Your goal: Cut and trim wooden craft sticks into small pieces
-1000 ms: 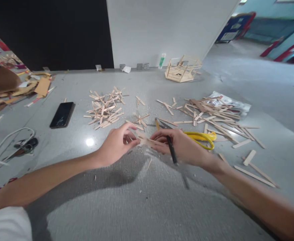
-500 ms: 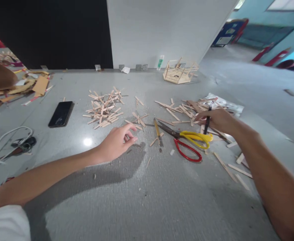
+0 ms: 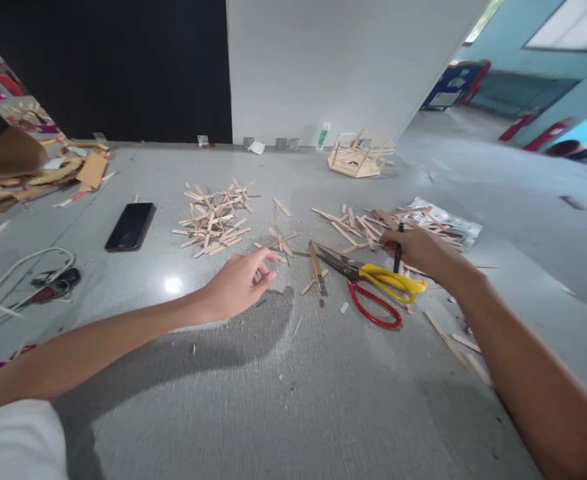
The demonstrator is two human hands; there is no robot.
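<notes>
My right hand (image 3: 421,250) has a black pen (image 3: 398,257) tucked in its fingers, and its fingertips reach into a loose pile of wooden craft sticks (image 3: 344,232). Just in front of that hand lie scissors (image 3: 368,273) with one yellow and one red handle. My left hand (image 3: 238,285) hovers low over the table, fingers loosely curled and thumb apart, holding nothing. Beyond its fingertips are a few crossed sticks (image 3: 281,240). A yellow craft knife (image 3: 315,261) lies between the hands. Another heap of sticks (image 3: 212,223) sits beyond my left hand.
A hexagonal stick frame (image 3: 356,165) and a glue tube (image 3: 323,137) stand at the back by the panel. On the left are a phone (image 3: 131,227), a white cable (image 3: 21,257), cardboard scraps (image 3: 92,170) and another person's arm (image 3: 16,153). A plastic bag (image 3: 466,230) lies far right.
My right hand has shifted slightly left over the sticks with the pen still in it. My left hand stays nearly in place. The view has shifted a little.
</notes>
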